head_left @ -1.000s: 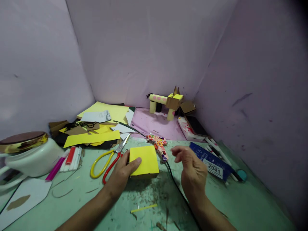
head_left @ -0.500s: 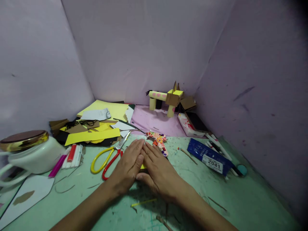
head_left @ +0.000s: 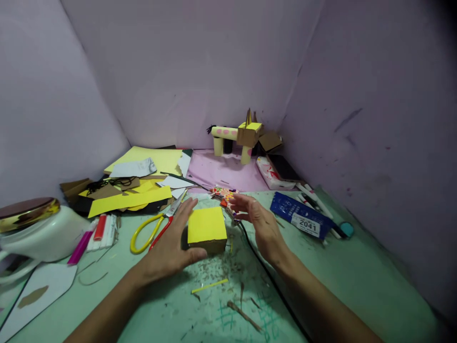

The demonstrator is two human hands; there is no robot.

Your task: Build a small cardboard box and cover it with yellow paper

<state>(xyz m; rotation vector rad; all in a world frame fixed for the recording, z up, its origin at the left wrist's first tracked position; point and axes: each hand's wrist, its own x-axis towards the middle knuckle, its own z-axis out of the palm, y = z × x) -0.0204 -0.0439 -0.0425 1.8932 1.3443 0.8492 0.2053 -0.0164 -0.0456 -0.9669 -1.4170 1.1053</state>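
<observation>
A small cardboard box (head_left: 207, 226) with a yellow paper top sits on the green table between my hands. My left hand (head_left: 173, 243) curves around its left side, fingers apart and the thumb before its front edge; whether it touches the box I cannot tell. To the right, my right hand (head_left: 262, 228) is raised with the fingers spread, holding nothing. Just beyond it lies what looks like a floral-patterned glue gun (head_left: 224, 193), partly hidden by that hand, its black cord (head_left: 266, 269) running toward me. Scissors (head_left: 146, 233) with yellow and red handles lie left of my left hand.
At the back stands a yellow paper-and-cardboard animal figure (head_left: 232, 134). Paper scraps (head_left: 130, 201) pile up back left, near markers (head_left: 103, 233) and a white teapot-like vessel (head_left: 46, 236). A blue packet (head_left: 300, 214) lies right; a thin yellow strip (head_left: 210, 286) lies in front.
Both hands were pressed together over the box; they have parted, my right hand moving right and up, and the yellow top now shows. The view has shifted slightly.
</observation>
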